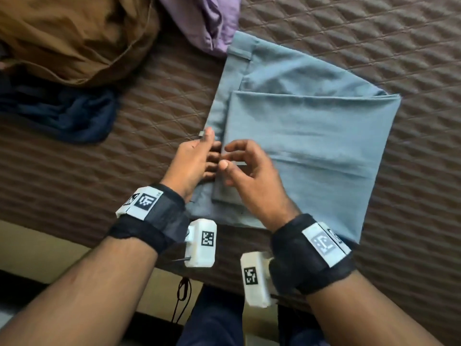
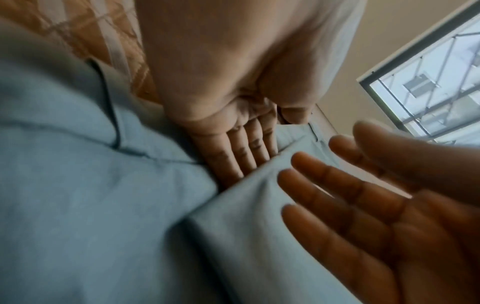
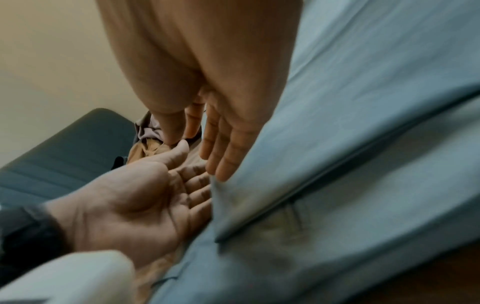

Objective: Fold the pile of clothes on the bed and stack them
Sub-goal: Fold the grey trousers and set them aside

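Note:
Light blue-grey trousers (image 1: 299, 136) lie partly folded on the brown quilted bed cover (image 1: 374, 33), a top layer doubled over the lower one. My left hand (image 1: 197, 158) sits at the fold's left edge. In the left wrist view its straight fingers (image 2: 241, 156) are slid under the top layer of the trousers (image 2: 78, 205). My right hand (image 1: 247, 168) hovers just above the same edge, fingers relaxed and holding nothing. In the right wrist view the right fingertips (image 3: 223, 148) brush the fold of the trousers (image 3: 363, 102), and the left hand (image 3: 124, 201) lies palm up.
A heap of unfolded clothes lies at the upper left: a brown garment (image 1: 74, 38), a purple one (image 1: 204, 18) and a navy one (image 1: 62, 113). The bed's near edge runs below my wrists. A window (image 2: 428, 82) shows in the left wrist view.

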A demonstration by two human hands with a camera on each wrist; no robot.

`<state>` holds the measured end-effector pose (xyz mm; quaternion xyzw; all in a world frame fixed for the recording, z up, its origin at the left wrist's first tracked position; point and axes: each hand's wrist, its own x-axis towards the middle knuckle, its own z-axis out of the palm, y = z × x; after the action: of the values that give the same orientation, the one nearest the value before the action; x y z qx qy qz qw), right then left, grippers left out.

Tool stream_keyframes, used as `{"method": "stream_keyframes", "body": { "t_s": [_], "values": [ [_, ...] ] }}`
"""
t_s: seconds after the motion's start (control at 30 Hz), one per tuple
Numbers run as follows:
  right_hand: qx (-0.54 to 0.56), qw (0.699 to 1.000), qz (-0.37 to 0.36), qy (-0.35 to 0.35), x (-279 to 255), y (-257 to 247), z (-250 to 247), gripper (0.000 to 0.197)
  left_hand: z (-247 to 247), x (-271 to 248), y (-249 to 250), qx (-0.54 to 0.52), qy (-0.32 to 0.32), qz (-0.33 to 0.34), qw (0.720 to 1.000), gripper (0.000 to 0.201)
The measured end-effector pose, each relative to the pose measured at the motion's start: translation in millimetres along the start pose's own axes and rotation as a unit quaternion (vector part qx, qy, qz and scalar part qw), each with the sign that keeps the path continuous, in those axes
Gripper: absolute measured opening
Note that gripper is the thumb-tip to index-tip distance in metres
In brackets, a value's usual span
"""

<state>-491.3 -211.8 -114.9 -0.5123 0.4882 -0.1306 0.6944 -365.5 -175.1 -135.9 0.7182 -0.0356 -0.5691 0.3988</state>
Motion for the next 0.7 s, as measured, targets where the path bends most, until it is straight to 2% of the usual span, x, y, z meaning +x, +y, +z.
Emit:
{"method": "stream_keyframes", "body": {
  "t_s": [0.07,0.1,0.13,0.2,0.3,0.33,0.4,0.43,0.5,0.57,0.63,0.67,0.7],
  "values": [
    [-0.07,0.995,-0.052,0.047,-8,10,-18,0.012,3,1,-4,0.025,0.004,0.047,0.999,0.022],
    [-0.121,0.986,-0.087,0.076,-14,16,-33,0.008,3,0,-6,0.046,0.006,0.073,0.996,0.021],
    [-0.187,0.969,-0.127,0.101,-20,22,-48,0.005,3,0,-6,0.075,0.017,0.097,0.992,0.027],
    [-0.329,0.917,-0.185,0.131,-31,35,-80,0.009,3,-2,-1,0.108,0.035,0.137,0.984,0.032],
    [-0.488,0.845,-0.173,0.137,-40,55,-112,0.03,2,-2,10,0.133,0.081,0.186,0.97,0.027],
    [-0.527,0.823,-0.163,0.137,-43,62,-117,0.035,3,-2,12,0.169,0.12,0.214,0.955,0.03],
    [-0.572,0.793,-0.16,0.133,-46,69,-115,0.042,10,-9,11,0.271,0.18,0.307,0.894,0.039],
    [-0.579,0.788,-0.162,0.131,-44,68,-108,0.045,18,-15,6,0.313,0.171,0.362,0.861,0.042],
    [-0.573,0.792,-0.165,0.13,-36,67,-86,0.052,43,-27,-9,0.356,0.067,0.436,0.824,0.05],
    [-0.571,0.796,-0.164,0.114,-23,68,-60,0.058,64,-29,-29,0.364,-0.013,0.426,0.828,0.053],
    [-0.594,0.786,-0.134,0.104,-11,74,-42,0.063,68,-20,-44,0.363,-0.033,0.362,0.858,0.054],
    [-0.606,0.78,-0.113,0.106,-7,78,-40,0.064,69,-14,-48,0.384,-0.037,0.336,0.859,0.058],
    [-0.617,0.774,-0.096,0.104,-4,81,-39,0.068,68,-8,-52,0.421,-0.042,0.321,0.847,0.064]
  ]
}}
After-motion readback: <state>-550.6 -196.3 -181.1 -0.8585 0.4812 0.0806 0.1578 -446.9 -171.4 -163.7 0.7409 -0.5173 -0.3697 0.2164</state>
